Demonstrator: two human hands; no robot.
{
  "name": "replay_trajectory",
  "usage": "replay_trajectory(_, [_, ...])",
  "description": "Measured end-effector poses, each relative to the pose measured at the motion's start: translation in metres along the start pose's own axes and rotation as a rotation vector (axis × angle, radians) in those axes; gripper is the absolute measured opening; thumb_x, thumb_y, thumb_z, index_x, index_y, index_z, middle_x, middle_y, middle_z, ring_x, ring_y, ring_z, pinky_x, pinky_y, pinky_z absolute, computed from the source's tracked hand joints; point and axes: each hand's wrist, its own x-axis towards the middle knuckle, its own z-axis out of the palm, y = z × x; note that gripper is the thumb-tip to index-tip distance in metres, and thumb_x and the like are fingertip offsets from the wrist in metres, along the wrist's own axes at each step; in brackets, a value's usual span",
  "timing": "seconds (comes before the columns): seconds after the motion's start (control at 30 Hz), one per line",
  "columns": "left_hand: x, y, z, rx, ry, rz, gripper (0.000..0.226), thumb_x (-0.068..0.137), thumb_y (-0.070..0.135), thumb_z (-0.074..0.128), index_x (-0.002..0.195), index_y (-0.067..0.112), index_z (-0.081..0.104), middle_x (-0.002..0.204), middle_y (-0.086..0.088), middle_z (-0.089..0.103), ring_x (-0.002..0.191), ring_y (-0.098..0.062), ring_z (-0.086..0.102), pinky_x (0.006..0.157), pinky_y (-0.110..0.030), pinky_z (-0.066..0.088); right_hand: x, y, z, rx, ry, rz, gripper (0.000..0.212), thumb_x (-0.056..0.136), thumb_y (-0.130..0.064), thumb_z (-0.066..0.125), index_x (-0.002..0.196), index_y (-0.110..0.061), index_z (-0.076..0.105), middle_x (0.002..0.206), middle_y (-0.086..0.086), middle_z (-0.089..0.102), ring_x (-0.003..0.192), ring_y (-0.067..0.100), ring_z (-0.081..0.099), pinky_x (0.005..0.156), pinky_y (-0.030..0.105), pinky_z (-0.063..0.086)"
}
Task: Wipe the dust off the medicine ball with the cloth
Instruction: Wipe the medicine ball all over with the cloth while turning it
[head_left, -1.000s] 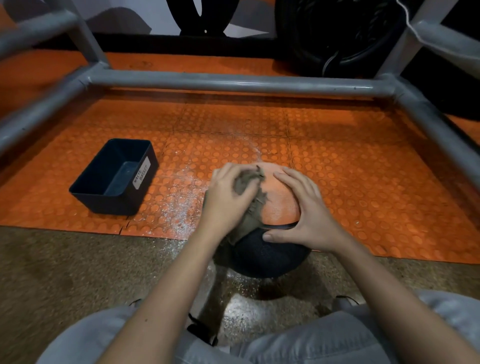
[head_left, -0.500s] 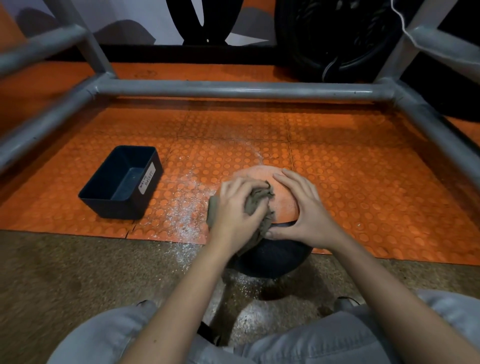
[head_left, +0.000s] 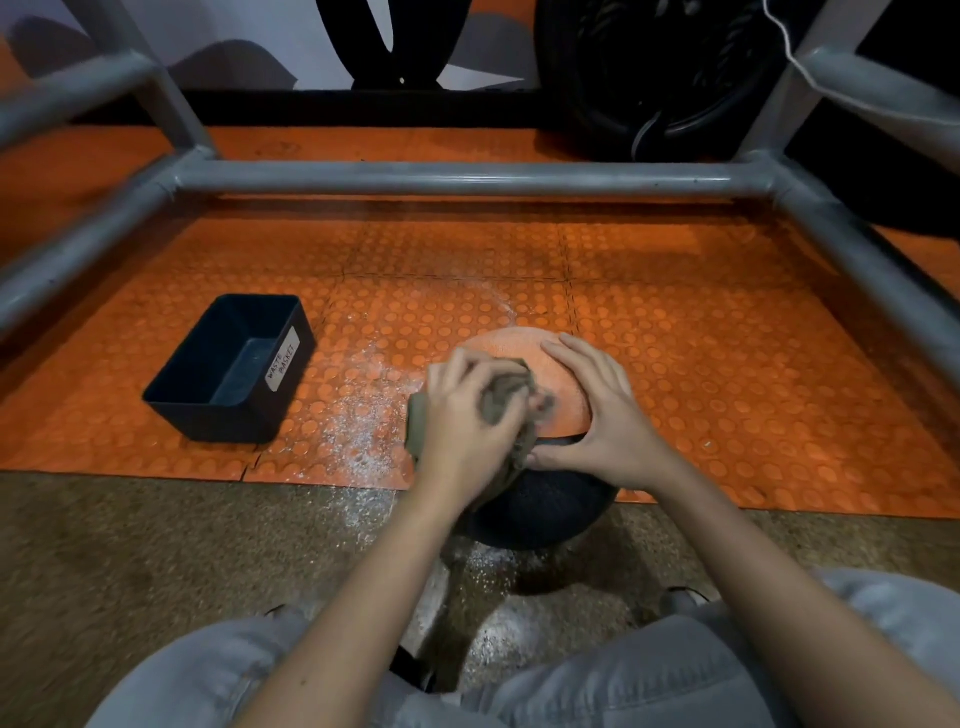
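Observation:
An orange and black medicine ball (head_left: 558, 499) sits on the floor at the edge of the orange mat, right in front of my knees. My left hand (head_left: 467, 421) grips a crumpled grey-brown cloth (head_left: 501, 400) and presses it against the ball's upper left side. My right hand (head_left: 602, 415) lies spread over the ball's right side, fingers straight and the thumb along the seam between orange and black. The hands hide much of the ball's top.
A dark bin (head_left: 234, 364) labelled "waste basket" stands on the mat to the left. White dust (head_left: 363, 421) lies scattered on the mat and floor beside the ball. A grey metal tube frame (head_left: 467, 176) surrounds the mat; black tyres stand behind it.
My left hand has slid the cloth from the ball's top down toward its near left side. The right hand has kept its place on the ball.

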Motion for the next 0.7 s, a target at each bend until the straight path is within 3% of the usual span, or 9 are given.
replay_trajectory(0.07, [-0.003, -0.001, -0.001, 0.025, -0.040, 0.101, 0.023, 0.082, 0.037, 0.058, 0.097, 0.022, 0.068, 0.093, 0.017, 0.047, 0.098, -0.010, 0.042, 0.086, -0.015, 0.034, 0.000, 0.000, 0.000, -0.005, -0.019, -0.003, 0.097, 0.048, -0.079, 0.063, 0.132, -0.058, 0.020, 0.155, -0.017, 0.013, 0.144, 0.012, 0.005, 0.115, 0.054, 0.013])
replay_trajectory(0.13, [0.004, -0.011, -0.005, -0.072, 0.008, 0.036, 0.016, 0.084, 0.029, 0.063, 0.099, 0.023, 0.067, 0.097, 0.015, 0.050, 0.100, -0.012, 0.050, 0.087, -0.021, 0.042, 0.001, 0.000, 0.000, -0.007, -0.026, -0.002, 0.099, 0.047, -0.079, 0.063, 0.133, -0.057, 0.020, 0.155, -0.017, 0.012, 0.144, 0.013, 0.005, 0.115, 0.054, 0.013])
replay_trajectory(0.27, [0.019, -0.039, -0.013, -0.405, 0.121, -0.439, 0.007, 0.088, 0.017, 0.063, 0.093, 0.020, 0.066, 0.101, 0.005, 0.061, 0.098, -0.008, 0.058, 0.084, -0.014, 0.048, 0.001, 0.000, 0.002, -0.002, -0.017, 0.003, 0.102, 0.048, -0.079, 0.063, 0.136, -0.053, 0.021, 0.155, -0.016, 0.012, 0.144, 0.013, 0.004, 0.115, 0.055, 0.013])
replay_trajectory(0.37, [0.020, -0.039, -0.014, -0.443, 0.183, -0.576, 0.008, 0.091, 0.016, 0.059, 0.089, 0.023, 0.063, 0.094, 0.010, 0.062, 0.090, -0.005, 0.057, 0.072, -0.003, 0.042, 0.001, 0.002, 0.002, 0.017, -0.005, 0.007, 0.099, 0.048, -0.079, 0.063, 0.134, -0.056, 0.021, 0.154, -0.017, 0.014, 0.143, 0.011, 0.006, 0.116, 0.053, 0.012])
replay_trajectory(0.47, [0.014, -0.023, -0.010, -0.275, 0.108, -0.396, 0.010, 0.089, 0.018, 0.061, 0.096, 0.024, 0.061, 0.106, 0.007, 0.055, 0.100, -0.005, 0.050, 0.091, -0.020, 0.043, 0.002, 0.003, 0.002, 0.036, 0.024, 0.009, 0.096, 0.048, -0.078, 0.063, 0.132, -0.056, 0.021, 0.153, -0.016, 0.017, 0.141, 0.006, 0.008, 0.117, 0.045, 0.012])
replay_trajectory(0.53, [0.006, -0.007, -0.005, -0.031, -0.006, -0.044, 0.011, 0.086, 0.024, 0.061, 0.096, 0.026, 0.064, 0.104, 0.009, 0.054, 0.102, -0.012, 0.047, 0.091, -0.025, 0.039, 0.006, 0.002, 0.002, 0.030, 0.046, -0.003, 0.096, 0.050, -0.076, 0.061, 0.134, -0.052, 0.022, 0.153, -0.012, 0.020, 0.141, 0.008, 0.012, 0.117, 0.043, 0.014])
replay_trajectory(0.6, [0.000, -0.002, -0.001, 0.097, -0.118, 0.268, 0.021, 0.084, 0.031, 0.056, 0.098, 0.021, 0.068, 0.099, 0.008, 0.055, 0.098, -0.013, 0.043, 0.087, -0.018, 0.032, 0.009, 0.003, 0.002, 0.020, 0.043, -0.023, 0.093, 0.053, -0.074, 0.059, 0.134, -0.051, 0.022, 0.152, -0.011, 0.021, 0.141, 0.010, 0.013, 0.117, 0.045, 0.015])
replay_trajectory(0.63, [0.001, -0.005, -0.003, 0.084, -0.133, 0.309, 0.024, 0.084, 0.032, 0.056, 0.099, 0.018, 0.068, 0.098, 0.010, 0.054, 0.097, -0.013, 0.043, 0.087, -0.016, 0.031, 0.010, 0.003, 0.001, 0.021, 0.028, -0.017, 0.093, 0.053, -0.075, 0.060, 0.134, -0.052, 0.021, 0.152, -0.012, 0.020, 0.141, 0.009, 0.012, 0.117, 0.046, 0.015])
replay_trajectory(0.7, [0.007, -0.015, -0.010, -0.010, -0.092, 0.165, 0.018, 0.085, 0.028, 0.060, 0.100, 0.021, 0.067, 0.098, 0.018, 0.050, 0.101, -0.012, 0.046, 0.090, -0.020, 0.036, 0.010, 0.004, -0.001, 0.022, -0.003, 0.005, 0.096, 0.051, -0.077, 0.062, 0.134, -0.056, 0.018, 0.153, -0.015, 0.016, 0.142, 0.006, 0.008, 0.117, 0.045, 0.012])
